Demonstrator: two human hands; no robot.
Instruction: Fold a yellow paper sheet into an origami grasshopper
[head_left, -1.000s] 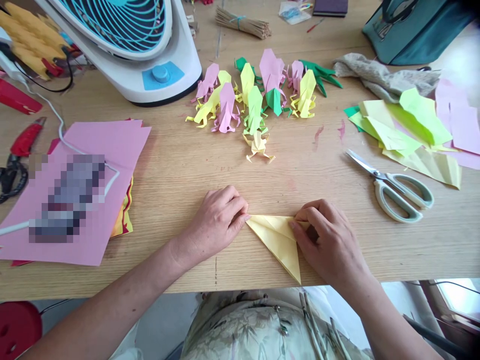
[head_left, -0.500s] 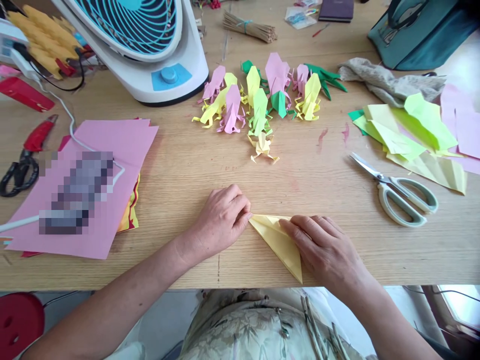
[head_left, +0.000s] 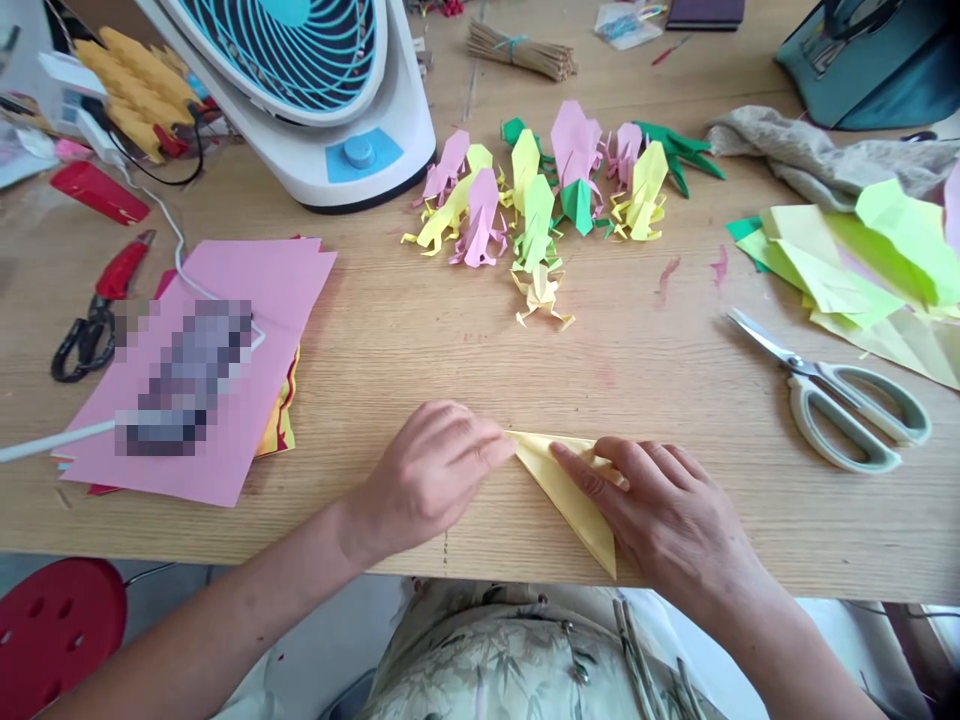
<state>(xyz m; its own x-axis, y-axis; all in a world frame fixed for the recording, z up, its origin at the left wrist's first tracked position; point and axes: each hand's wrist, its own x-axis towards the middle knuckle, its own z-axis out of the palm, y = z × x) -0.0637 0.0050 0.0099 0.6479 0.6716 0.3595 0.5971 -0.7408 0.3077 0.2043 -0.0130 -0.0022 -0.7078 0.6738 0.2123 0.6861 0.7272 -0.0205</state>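
Observation:
A folded triangle of pale yellow paper lies at the table's front edge, one point toward me. At its upper left corner are the closed fingertips of my left hand, pinching the tip. My right hand grips the right side of the paper, its index finger laid on top and the other fingers bent over the edge. The right part of the paper is hidden beneath that hand. Beyond my hands stands a cluster of folded paper frogs; a cream frog is the nearest one.
Scissors with pale handles lie at the right, below loose green and yellow sheets. At the left, pink paper lies under a blurred-out object, near red-and-black pruning shears. A white fan stands behind.
My left hand has shifted slightly toward me, its fingers straighter along the paper's tip. My right index finger has slid a little left on the paper. The view has turned slightly left.

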